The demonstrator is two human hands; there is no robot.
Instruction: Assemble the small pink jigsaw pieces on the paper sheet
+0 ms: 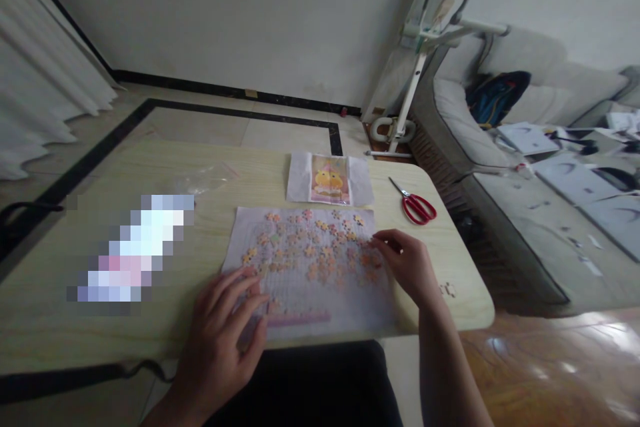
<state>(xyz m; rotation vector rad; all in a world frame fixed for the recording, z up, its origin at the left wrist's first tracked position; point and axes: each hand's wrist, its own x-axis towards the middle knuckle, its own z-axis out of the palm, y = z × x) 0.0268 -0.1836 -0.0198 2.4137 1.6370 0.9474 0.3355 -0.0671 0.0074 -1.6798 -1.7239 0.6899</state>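
Loose jigsaw puzzle pieces (pixel 327 251), mostly orange, yellow and pink, lie scattered over a white printed sheet (pixel 350 310) on the table. Along the sheet's near edge runs a pink strip of joined pieces (pixel 299 317). My left hand (pixel 225 320) rests over the sheet's left edge, fingers spread, beside the strip's left end. At the sheet's right edge my right hand (pixel 403 260) pinches a small puzzle piece between thumb and forefinger, largely hidden by the fingertips. Beyond the sheet lies a picture card (pixel 330 179) with a yellow cartoon figure on white paper.
Red-handled scissors (pixel 419 208) lie at the table's right, with a few loose pieces (pixel 449 289) near the right edge. A clear plastic bag (pixel 207 178) and a blurred-out bright object (pixel 135 247) are on the left. A grey sofa (pixel 520 227) stands beyond the table.
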